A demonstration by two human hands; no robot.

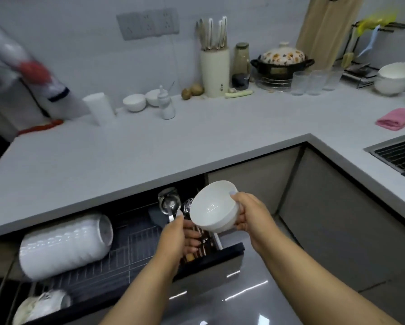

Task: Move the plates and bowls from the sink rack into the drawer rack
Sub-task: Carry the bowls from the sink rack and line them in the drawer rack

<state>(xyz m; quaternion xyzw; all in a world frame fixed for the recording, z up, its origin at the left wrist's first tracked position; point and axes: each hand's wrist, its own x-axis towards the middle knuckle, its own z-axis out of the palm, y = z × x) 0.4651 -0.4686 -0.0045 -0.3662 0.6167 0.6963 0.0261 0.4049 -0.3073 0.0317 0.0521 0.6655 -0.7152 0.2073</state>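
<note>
- A person's right hand (pixel 249 213) grips a white bowl (pixel 214 206), thumb over the rim and fingers curled under its base, holding it tilted with the mouth turned toward the camera.
- The left hand (pixel 181 233) hovers just below and to the left of the bowl, palm up and fingers loosely curled (whether a fingertip touches the bowl cannot be told); it holds nothing.
- The bowl hangs in the air above the open drawer rack (pixel 135 249), over the drawer's right-hand side, where utensils (pixel 200 250) lie in a narrow compartment.
- A long row of white plates (pixel 65 245) stands on edge in the left part of the wire rack, with more crockery (pixel 43 303) nearer the drawer's front corner.
- A metal ladle (pixel 171 204) rests at the back of the drawer, beneath the countertop (pixel 149 146) edge.
- At far right, a corner of the sink rack (pixel 401 158) shows, set into the counter, well apart from the hands.
- A pink cloth (pixel 397 118) lies on the counter just behind the sink.
</note>
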